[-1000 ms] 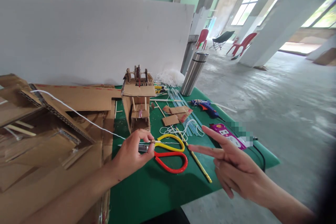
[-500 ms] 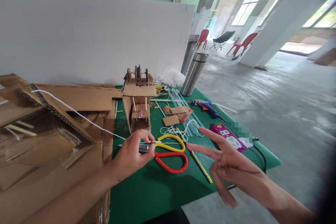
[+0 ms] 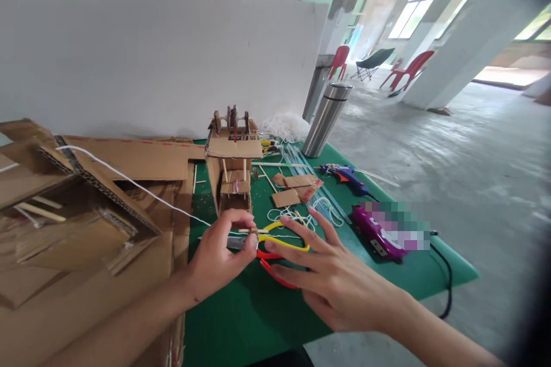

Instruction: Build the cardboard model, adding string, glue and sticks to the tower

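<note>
Held piece: small, brown, crossed by one pale stick; above the desk, inward from its near edge.
My left hand: pinches this piece, thumb against fingers.
My right hand: open, fingers spread over the scissors.
Counts: one pair of scissors; one flask, far right corner; one glue gun, right edge.

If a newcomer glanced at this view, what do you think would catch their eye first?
Probably the scissors, whose yellow and red handles stand out against the green table, partly covered by the spread right hand. Next might come the cardboard tower beyond the left hand, then the shiny steel flask near the table's far edge, to the tower's right.
</note>
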